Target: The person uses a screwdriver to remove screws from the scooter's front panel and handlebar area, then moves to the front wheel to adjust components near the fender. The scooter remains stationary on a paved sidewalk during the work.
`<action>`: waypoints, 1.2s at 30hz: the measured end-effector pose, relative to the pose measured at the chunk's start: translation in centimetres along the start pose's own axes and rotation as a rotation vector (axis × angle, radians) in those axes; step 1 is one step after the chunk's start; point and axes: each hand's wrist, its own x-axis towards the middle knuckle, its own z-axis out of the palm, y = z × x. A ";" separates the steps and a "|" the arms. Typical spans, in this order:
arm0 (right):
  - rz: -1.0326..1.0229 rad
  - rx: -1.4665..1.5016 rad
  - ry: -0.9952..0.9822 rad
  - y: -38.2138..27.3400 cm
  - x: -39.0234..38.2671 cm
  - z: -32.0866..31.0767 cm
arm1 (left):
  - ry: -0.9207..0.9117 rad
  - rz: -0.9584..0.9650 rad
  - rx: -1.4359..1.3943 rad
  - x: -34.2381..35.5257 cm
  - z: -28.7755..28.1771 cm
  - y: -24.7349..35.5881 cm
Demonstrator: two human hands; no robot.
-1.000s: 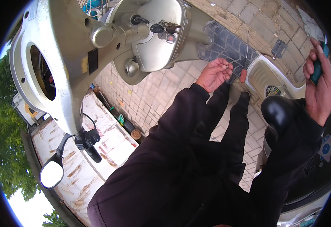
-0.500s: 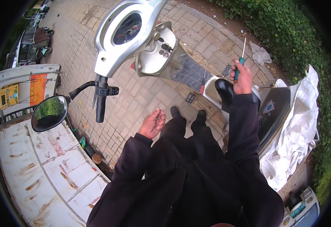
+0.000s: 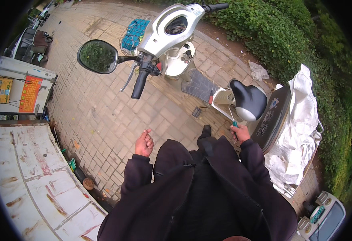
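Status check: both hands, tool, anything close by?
Left hand curled, contents unclear. Right hand gripping green-handled screwdriver, shaft beside the black seat. Red-handled screwdriver by the footboard.

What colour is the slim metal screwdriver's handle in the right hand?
The screwdriver handle is teal, clearest in the head view.

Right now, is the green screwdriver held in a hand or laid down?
Held: the right hand is closed around the green screwdriver, and its thin shaft sticks out toward the picture's top, near the seat.
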 end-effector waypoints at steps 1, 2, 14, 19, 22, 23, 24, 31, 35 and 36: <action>0.002 0.000 0.041 1.7 -0.5 0.4 | -0.026 0.028 -0.026 -0.7 -2.0 0.2; 0.003 -0.067 0.057 3.2 -1.1 0.6 | 0.041 0.016 -0.049 -1.1 -3.8 0.5; 0.270 -1.074 0.194 23.8 -11.8 5.6 | -0.024 0.088 -0.236 -3.8 -17.1 8.6; 0.372 -1.069 -0.059 23.2 -8.7 9.7 | -0.038 0.213 -0.158 -4.2 -18.9 13.6; 0.409 -0.853 -0.028 17.6 -3.7 15.2 | 0.110 0.280 -0.175 -5.5 -20.9 16.3; 0.334 -0.864 -0.033 15.0 -2.0 17.0 | 0.162 0.295 -0.173 -6.0 -21.8 17.3; 0.281 -0.752 -0.016 12.4 -0.5 18.9 | 0.154 0.326 -0.162 -6.1 -22.6 18.4; 0.019 -0.346 0.029 0.5 1.4 29.8 | 0.079 0.219 -0.335 -4.1 -29.1 24.9; 0.074 -0.279 0.150 3.6 -2.6 32.1 | -0.004 0.016 -0.195 0.7 -29.9 29.7; 0.113 -0.270 0.208 5.5 -3.9 32.5 | 0.016 0.013 -0.131 1.2 -30.2 31.2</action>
